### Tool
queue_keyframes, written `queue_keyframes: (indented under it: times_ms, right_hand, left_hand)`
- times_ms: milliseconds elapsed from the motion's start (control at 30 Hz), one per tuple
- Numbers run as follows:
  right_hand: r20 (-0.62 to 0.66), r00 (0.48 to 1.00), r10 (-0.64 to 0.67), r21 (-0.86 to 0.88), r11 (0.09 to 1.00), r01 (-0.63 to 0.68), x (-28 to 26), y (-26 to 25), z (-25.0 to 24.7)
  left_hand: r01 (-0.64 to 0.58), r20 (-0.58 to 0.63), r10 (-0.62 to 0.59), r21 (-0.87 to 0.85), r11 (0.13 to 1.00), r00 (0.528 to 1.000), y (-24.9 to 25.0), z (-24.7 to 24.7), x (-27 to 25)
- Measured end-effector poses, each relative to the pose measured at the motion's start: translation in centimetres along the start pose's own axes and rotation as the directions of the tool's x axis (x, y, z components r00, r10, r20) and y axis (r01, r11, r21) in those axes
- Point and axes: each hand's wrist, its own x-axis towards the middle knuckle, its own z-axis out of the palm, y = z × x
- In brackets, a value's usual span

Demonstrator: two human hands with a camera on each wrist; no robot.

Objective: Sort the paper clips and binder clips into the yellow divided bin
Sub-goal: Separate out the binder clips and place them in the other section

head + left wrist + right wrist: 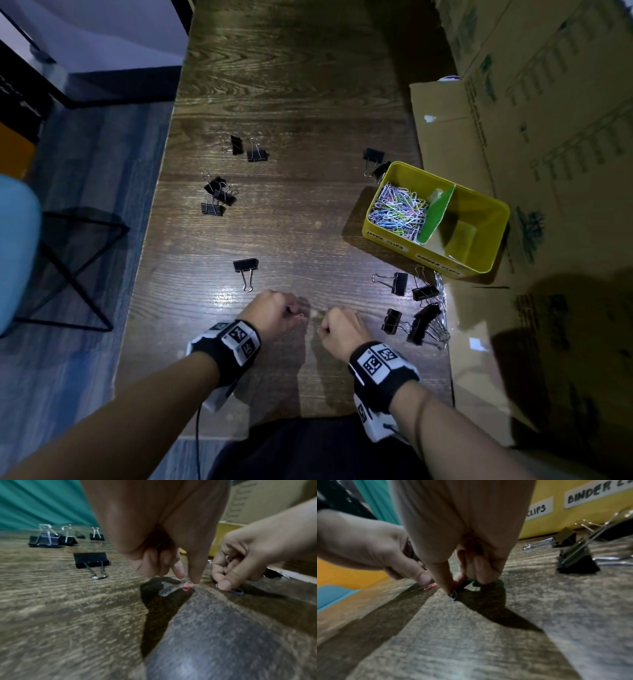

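Left hand (274, 313) pins a pink paper clip (187, 585) to the worktop (291, 233); right hand (340, 327) pinches a dark one (453, 595), since flat wire must be nipped by fingertips.

- The yellow divided bin (583, 519) is showing two white paper labels on its front wall.
- The right-hand label (597, 493) is reading "BINDER", with its second word cut off by the frame edge.
- The left-hand label (539, 511) is showing only "CLIPS"; a hand is hiding the rest.
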Motion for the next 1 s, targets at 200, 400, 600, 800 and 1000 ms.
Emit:
queue_keyframes:
  times_ms: [200, 400, 600, 800, 1000]
  right_hand:
    - [0.142, 0.988, -0.056, 0.301, 0.953, 0.011, 0.5, 0.0, -2.1]
    - [0.212, 0.977, -0.012, 0.909, 0.370, -0.192, 0.5, -0.9, -4.0]
    - [0.101, 0.991, -0.087, 0.994, 0.043, -0.097, -0.7, 0.5, -8.5]
    - [-0.072, 0.995, -0.064, 0.996, 0.057, 0.075, -2.4, 1.6, -14.4]
    - [-0.218, 0.971, 0.100, 0.976, 0.035, 0.216, -2.1, 3.5, -19.9]
  left_hand:
    - [-0.055, 0.023, 0.053, 0.119, 0.991, 0.998, 0.3, 1.1, -0.2]
    - [0.084, 0.111, -0.085, 0.013, 0.996, 0.990, 0.9, 0.8, 0.6]
    - [0.444, 0.406, -0.207, -0.675, 0.589, 0.890, 1.8, -0.9, 1.3]
    - [0.382, 0.381, 0.120, -0.924, 0.014, 0.917, 3.7, -5.0, 3.5]
    - [0.205, 0.196, 0.203, -0.978, -0.027, 0.959, 10.7, -9.9, 7.5]
